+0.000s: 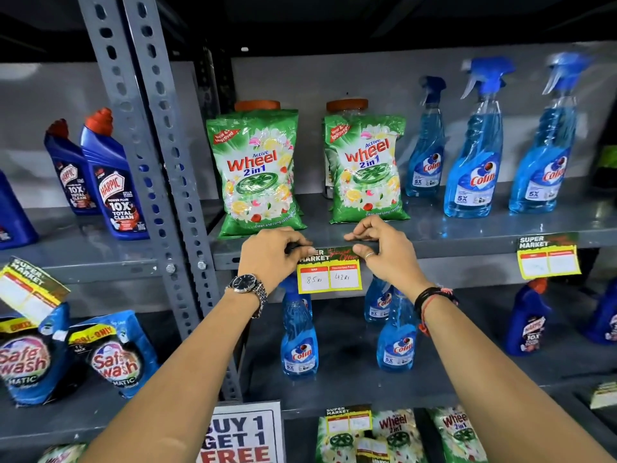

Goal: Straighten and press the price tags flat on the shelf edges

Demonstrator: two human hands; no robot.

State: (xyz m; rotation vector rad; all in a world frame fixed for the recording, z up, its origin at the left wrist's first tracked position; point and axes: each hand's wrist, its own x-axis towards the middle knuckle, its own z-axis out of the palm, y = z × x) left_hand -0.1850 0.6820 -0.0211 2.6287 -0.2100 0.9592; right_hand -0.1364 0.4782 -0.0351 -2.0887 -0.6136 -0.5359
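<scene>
A yellow-bordered price tag [329, 275] with handwritten prices hangs level on the grey shelf edge [450, 252] below two green detergent packs. My left hand [272, 252], wearing a watch, pinches the tag's top left corner. My right hand [384, 248], with a ring, pinches its top right corner against the edge. A second price tag [547, 257] hangs slightly tilted on the same edge at the right. A third price tag [30, 290] hangs badly crooked at the left. One more small tag [349, 418] sits on the lower shelf edge.
Green Wheel packs [258, 172] stand right behind my hands. Blue Colin spray bottles [474, 155] fill the shelf's right side and the shelf below. Harpic bottles [113, 178] stand beyond the perforated upright [157, 182]. A "Buy 1 Get 1 Free" sign [242, 436] is at the bottom.
</scene>
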